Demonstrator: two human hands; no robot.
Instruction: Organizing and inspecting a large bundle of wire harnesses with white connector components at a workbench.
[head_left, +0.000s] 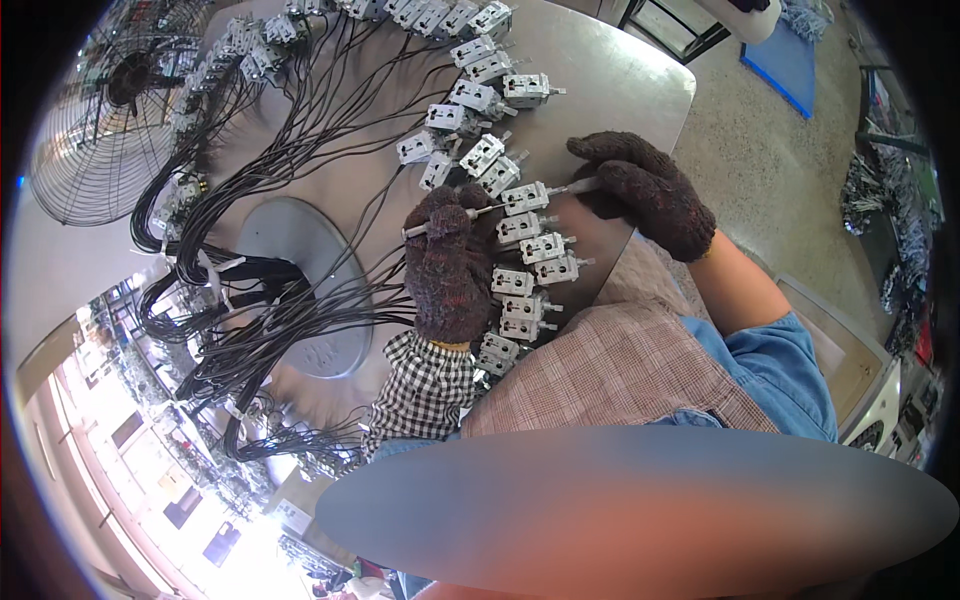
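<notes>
Both of my hands wear dark brown knitted gloves. My left hand [447, 265] is closed, fingers curled, around a thin pale rod [413, 231] whose kind I cannot make out. From its other side a narrow shaft reaches a grey connector block [525, 198] with dark holes. My right hand [650, 190] is closed at that block's right end, thumb and fingers about its slim pale stub [580, 186]; the index finger points outward. More grey blocks [520, 228] of the same kind lie in a curved row along the table edge, each with a short clear tip.
Black cables [300, 130] run from the blocks into a tied bundle [215, 265] on the left. Beneath the bundle is a round grey plate [340, 350] on the metal table [600, 60]. A wire-guarded fan [105, 130] stands at far left, a blue panel [780, 70] at far right.
</notes>
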